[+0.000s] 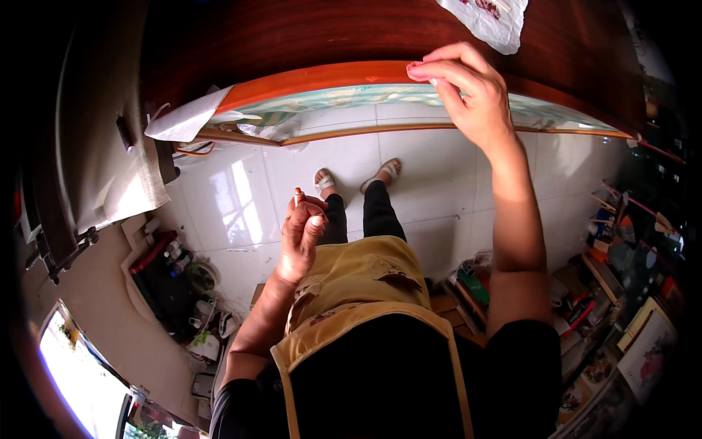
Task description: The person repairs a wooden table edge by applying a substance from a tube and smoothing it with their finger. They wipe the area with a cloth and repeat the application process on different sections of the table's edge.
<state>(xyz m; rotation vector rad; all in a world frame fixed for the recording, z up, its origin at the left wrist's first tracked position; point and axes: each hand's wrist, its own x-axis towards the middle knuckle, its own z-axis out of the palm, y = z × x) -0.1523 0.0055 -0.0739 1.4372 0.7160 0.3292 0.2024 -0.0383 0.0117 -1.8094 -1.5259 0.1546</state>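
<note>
My left hand [300, 235] is closed in front of my apron, its fingers wrapped round a small slim stick [298, 195]. The stick's orange-brown end and a pale band stick out above the fingers; the rest is hidden. Over the front edge of the dark red wooden table [322, 36], my right hand [472, 91] reaches out with fingers bent and thumb close to the index finger. A pinkish spot shows at those fingertips, too small to name. Beyond that hand lies a crumpled white paper [493, 25] with dark red bits on it.
A white sheet [186, 117] hangs over the table's left corner. Beige cloth [110, 146] covers furniture at the left. Below it stands a black container [164, 285] among small items. Books and boxes [472, 285] crowd the floor at the right. My sandalled feet [380, 174] stand on white tiles.
</note>
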